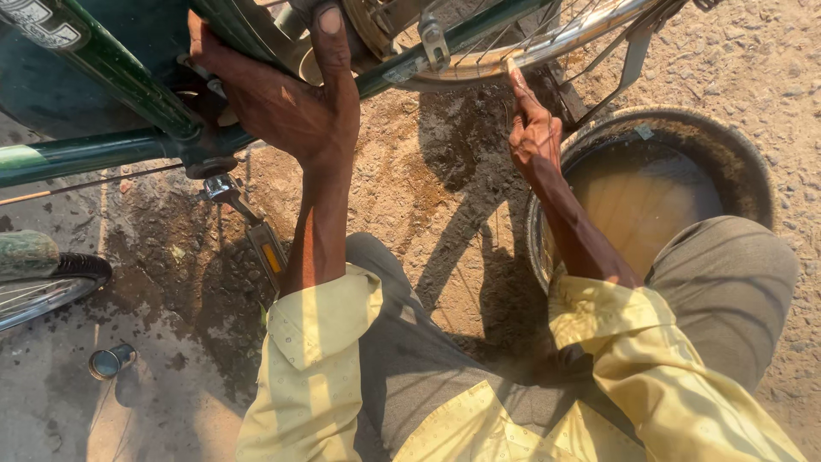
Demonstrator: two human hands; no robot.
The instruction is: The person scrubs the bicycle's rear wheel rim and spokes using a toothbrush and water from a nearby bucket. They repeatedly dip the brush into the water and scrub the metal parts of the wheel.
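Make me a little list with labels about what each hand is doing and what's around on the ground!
left hand: grips the green bike frame
right hand: touches the wheel rim from below
pedal: hangs beside the left forearm
basin: round, holds muddy water, beside the right arm
small tin: lies on the ground, lower left
ground: dirt, sunny with shadows

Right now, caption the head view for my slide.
Left hand grips green bicycle frame; right hand touches wheel rim above water basin.
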